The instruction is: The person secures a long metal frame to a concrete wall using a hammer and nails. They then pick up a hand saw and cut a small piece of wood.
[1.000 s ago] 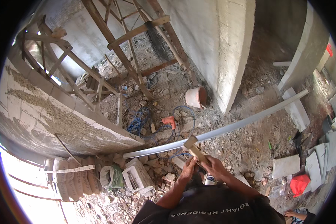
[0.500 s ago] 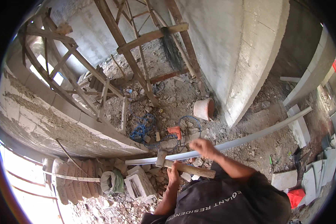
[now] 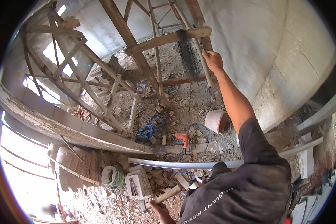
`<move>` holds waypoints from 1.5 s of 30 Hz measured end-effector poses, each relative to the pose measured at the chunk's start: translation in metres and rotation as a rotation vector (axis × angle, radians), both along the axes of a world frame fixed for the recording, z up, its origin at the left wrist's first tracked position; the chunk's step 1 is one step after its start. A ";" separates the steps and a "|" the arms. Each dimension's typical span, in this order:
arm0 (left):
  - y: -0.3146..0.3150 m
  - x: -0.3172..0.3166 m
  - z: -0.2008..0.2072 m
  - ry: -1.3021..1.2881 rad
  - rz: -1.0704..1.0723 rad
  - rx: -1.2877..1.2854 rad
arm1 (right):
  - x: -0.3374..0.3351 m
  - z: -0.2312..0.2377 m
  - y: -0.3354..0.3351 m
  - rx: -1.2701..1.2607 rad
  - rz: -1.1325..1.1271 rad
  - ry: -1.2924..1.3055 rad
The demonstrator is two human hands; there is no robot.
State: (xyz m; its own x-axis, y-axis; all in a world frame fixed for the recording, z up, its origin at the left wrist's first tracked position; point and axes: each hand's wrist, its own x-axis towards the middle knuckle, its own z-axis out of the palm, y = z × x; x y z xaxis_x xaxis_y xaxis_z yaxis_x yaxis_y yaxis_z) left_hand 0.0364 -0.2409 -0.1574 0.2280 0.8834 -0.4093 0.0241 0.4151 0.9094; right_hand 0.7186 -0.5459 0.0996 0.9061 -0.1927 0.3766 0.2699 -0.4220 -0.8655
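Note:
My left hand [image 3: 159, 211], low in the view, is closed round the wooden handle of a hammer [image 3: 168, 196]. The hammer's head end lies beside a pale block [image 3: 138, 183]. My right hand [image 3: 214, 61] is raised at the end of a stretched arm, close to the grey plastered wall [image 3: 257, 63] and the upright wooden pole [image 3: 199, 56]. Its fingers are pinched together, and what they hold, if anything, is too small to make out. A bundle of thin black wires [image 3: 187, 56] hangs over the wooden crossbar [image 3: 168, 40] nearby.
An orange power drill [image 3: 182, 139] lies on the rubble by a blue cable [image 3: 153, 125] and a pinkish bucket [image 3: 215, 121]. A long silvery strip [image 3: 186, 164] crosses in front of me. Timber trestles [image 3: 74, 63] stand left, above stacked sacks [image 3: 76, 168].
My right hand has moved from low in front of me up and away to the wall. My left hand has lowered with the hammer toward me. The view has shifted.

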 end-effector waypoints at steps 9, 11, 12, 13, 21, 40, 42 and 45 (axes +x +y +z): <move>-0.098 0.019 0.027 0.251 0.305 -0.167 | 0.144 0.014 0.034 -0.018 0.065 -0.021; -0.110 0.034 0.026 0.265 0.288 -0.190 | 0.178 0.004 0.033 -0.040 0.055 -0.036; -0.113 0.041 0.027 0.270 0.286 -0.194 | 0.189 0.002 0.034 -0.054 0.034 -0.003; -0.116 0.044 0.029 0.277 0.291 -0.196 | 0.192 0.003 0.041 -0.062 0.022 0.034; -0.131 0.057 0.035 0.323 0.279 -0.215 | 0.204 -0.005 0.047 0.077 0.096 0.044; -0.152 0.047 0.036 0.330 0.238 -0.256 | 0.204 0.023 0.055 -0.112 0.030 -0.217; -0.154 0.048 0.035 0.331 0.237 -0.265 | 0.209 0.022 0.057 -0.119 0.002 -0.207; -0.158 0.047 0.034 0.330 0.240 -0.273 | 0.220 0.018 0.054 -0.097 0.006 -0.188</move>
